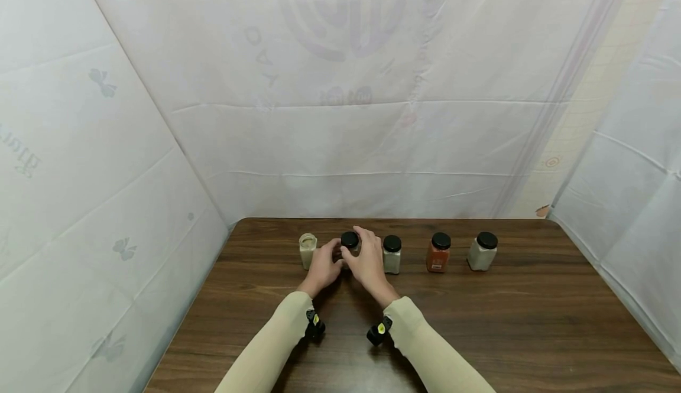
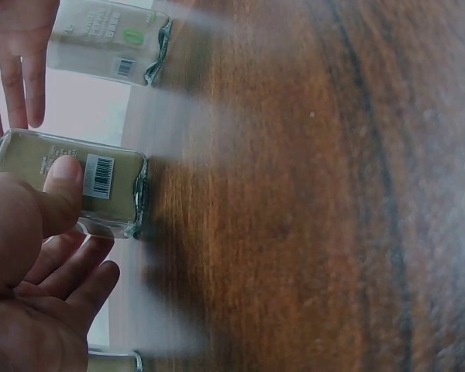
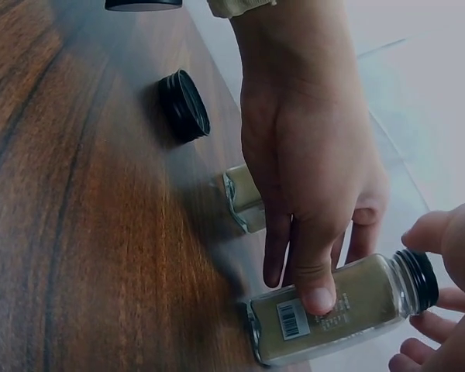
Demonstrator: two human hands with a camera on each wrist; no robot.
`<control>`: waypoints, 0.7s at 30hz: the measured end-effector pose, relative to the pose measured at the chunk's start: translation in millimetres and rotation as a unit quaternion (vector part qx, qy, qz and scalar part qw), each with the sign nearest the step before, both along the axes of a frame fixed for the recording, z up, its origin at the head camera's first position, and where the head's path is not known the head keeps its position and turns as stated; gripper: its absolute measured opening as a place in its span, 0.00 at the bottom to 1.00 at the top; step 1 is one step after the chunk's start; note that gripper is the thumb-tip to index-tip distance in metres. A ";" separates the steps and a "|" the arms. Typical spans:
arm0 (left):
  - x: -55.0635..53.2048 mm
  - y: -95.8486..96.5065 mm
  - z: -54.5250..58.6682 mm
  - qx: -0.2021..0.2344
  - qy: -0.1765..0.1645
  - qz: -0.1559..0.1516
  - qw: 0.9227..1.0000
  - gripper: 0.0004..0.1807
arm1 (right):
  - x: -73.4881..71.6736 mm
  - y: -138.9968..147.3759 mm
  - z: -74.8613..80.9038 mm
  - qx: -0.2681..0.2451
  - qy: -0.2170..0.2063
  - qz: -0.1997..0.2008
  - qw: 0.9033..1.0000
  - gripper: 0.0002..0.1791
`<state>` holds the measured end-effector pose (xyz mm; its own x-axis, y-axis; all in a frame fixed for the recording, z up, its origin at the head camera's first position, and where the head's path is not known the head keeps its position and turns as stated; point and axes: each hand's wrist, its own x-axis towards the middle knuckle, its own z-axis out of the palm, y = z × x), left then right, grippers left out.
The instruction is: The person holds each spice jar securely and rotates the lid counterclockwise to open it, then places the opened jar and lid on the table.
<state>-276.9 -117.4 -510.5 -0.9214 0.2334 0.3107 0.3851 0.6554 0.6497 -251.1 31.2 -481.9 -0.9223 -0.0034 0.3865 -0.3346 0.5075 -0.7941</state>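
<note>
A glass jar of greenish-tan powder [image 2: 112, 182] stands upright on the table, its barcode label showing. My left hand [image 1: 323, 268] grips it from the side, the thumb lying across the label and the fingers behind. On top is its black lid [image 3: 421, 280], with the ridged glass neck showing just below. My right hand [image 1: 368, 258] holds this lid between thumb and fingers; its other fingers stretch out beside the jar in the left wrist view. Left of my left hand, a similar jar without a lid [image 1: 307, 255] stands, its mouth uncovered.
A loose black lid [image 3: 184, 106] lies on the wooden table [image 1: 505, 322]. Close to my right hand stands a lidded pale jar [image 1: 392, 257]. Farther right are a lidded jar of reddish powder [image 1: 438, 256] and another pale jar [image 1: 482, 254]. White sheeting [image 1: 340, 145] rises behind the table.
</note>
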 end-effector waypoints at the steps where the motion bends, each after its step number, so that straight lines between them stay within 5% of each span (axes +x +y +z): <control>1: 0.1 -0.1 0.1 -0.001 0.000 0.001 1.000 0.23 | 0.0 -0.3 -0.1 -0.001 0.000 -0.002 1.000 0.30; 21: 0.3 0.6 0.2 0.009 -0.002 -0.004 1.000 0.22 | 1.9 -1.2 0.8 0.005 -0.007 -0.010 1.000 0.25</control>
